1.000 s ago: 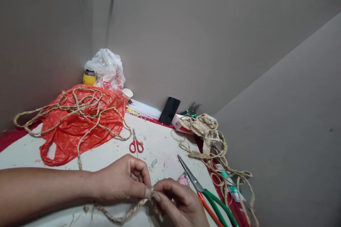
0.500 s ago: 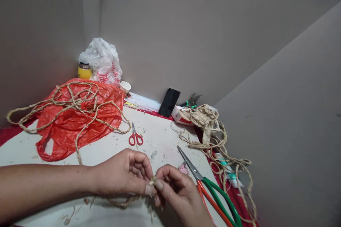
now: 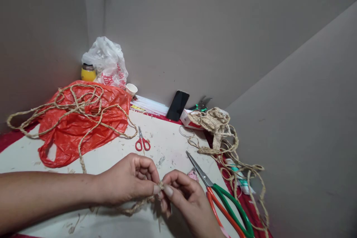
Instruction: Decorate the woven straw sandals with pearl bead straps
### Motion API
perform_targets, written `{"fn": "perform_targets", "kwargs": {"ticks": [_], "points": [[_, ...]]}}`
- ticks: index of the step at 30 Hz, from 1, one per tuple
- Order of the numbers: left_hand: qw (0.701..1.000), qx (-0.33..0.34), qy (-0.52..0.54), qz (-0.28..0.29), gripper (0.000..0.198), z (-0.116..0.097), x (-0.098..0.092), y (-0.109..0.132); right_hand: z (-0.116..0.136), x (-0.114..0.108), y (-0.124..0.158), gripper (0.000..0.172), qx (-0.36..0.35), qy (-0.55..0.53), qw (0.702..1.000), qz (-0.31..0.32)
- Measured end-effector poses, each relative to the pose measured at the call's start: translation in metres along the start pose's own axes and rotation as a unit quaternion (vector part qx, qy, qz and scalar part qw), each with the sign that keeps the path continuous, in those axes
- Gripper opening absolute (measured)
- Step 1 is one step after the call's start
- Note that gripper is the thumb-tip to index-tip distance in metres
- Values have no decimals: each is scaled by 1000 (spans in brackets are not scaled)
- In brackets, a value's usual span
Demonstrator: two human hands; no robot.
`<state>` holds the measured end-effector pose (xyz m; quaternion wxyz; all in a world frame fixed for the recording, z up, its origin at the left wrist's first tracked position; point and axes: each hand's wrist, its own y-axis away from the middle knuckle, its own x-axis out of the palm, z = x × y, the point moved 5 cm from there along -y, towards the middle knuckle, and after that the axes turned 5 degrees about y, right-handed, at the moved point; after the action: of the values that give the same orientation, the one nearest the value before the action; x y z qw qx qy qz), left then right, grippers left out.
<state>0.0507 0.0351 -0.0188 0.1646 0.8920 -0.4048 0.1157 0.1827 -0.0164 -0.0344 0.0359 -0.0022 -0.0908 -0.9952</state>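
At the front of the white board my left hand (image 3: 131, 182) and my right hand (image 3: 186, 200) meet, thumb and fingers of each pinching the end of a braided straw rope (image 3: 161, 186). Only a small tuft shows between the fingertips. Below my left hand, part of the rope (image 3: 134, 208) hangs or lies in a curve. More of the same kind of braided rope (image 3: 79, 106) lies in loose loops on a red plastic bag (image 3: 69, 137) at the left. Large scissors (image 3: 209, 182) with green and orange handles lie just beyond my right hand.
Small red scissors (image 3: 142, 143) lie ahead on the white board (image 3: 167, 145). Along the back stand a yellow jar (image 3: 88, 73), a white plastic bag (image 3: 107, 59), a paper cup (image 3: 131, 89), a phone (image 3: 177, 106) and pruning shears (image 3: 203, 104). Tangled cord (image 3: 214, 122) trails down the right edge.
Both hands stay pinched together in nearly the same place. The tuft between the fingertips has turned slightly, and the rope below has shifted a little. The view has tilted slightly.
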Motion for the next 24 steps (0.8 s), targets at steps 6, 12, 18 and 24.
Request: {"fn": "perform_targets", "kwargs": {"ticks": [6, 12, 18, 24], "points": [[1000, -3, -4, -5, 15, 1, 0, 0, 9, -1, 4, 30, -24, 79, 996, 19], [1000, -12, 0, 8, 16, 7, 0, 0, 12, 5, 8, 31, -22, 105, 993, 44], [999, -21, -35, 4, 14, 8, -1, -1, 8, 6, 11, 30, -19, 133, 989, 53], [996, -3, -84, -3, 11, 4, 3, 2, 10, 4, 13, 31, -17, 186, 981, 61]]}}
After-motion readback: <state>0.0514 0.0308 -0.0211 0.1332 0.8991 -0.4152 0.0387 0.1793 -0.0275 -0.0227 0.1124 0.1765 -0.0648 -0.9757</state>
